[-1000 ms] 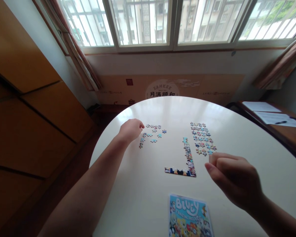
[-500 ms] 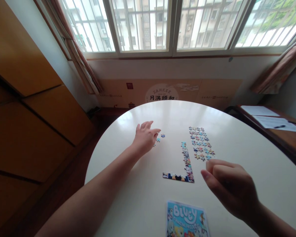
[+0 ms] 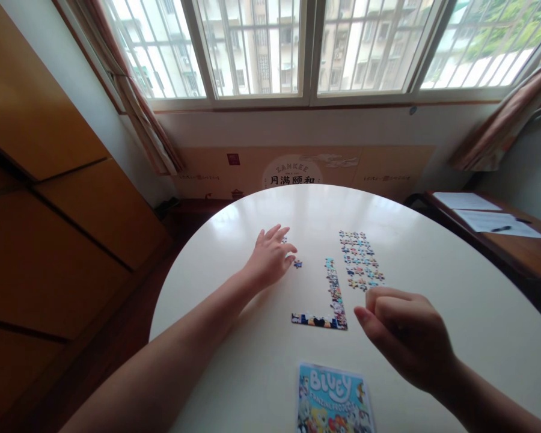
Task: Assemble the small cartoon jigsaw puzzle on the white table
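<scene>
Puzzle piece (image 3: 298, 263) beside open left hand (image 3: 270, 257), right fist (image 3: 406, 334)

Tabletop (image 3: 234, 264): plain glossy white. Loose jigsaw pieces (image 3: 362, 260): multicoloured, with light blue, red, yellow and dark blue. Joined jigsaw border (image 3: 319, 321): mixed colours, navy and pale yellow with a black heart shape along the bottom. Bluey picture card (image 3: 333, 400): light blue, white lettering, multicoloured cartoon figures. Cabinet (image 3: 72, 240): orange-brown, dark seams. Curtains (image 3: 142, 120): pinkish, pattern indistinct. Papers (image 3: 487, 222): white.
</scene>
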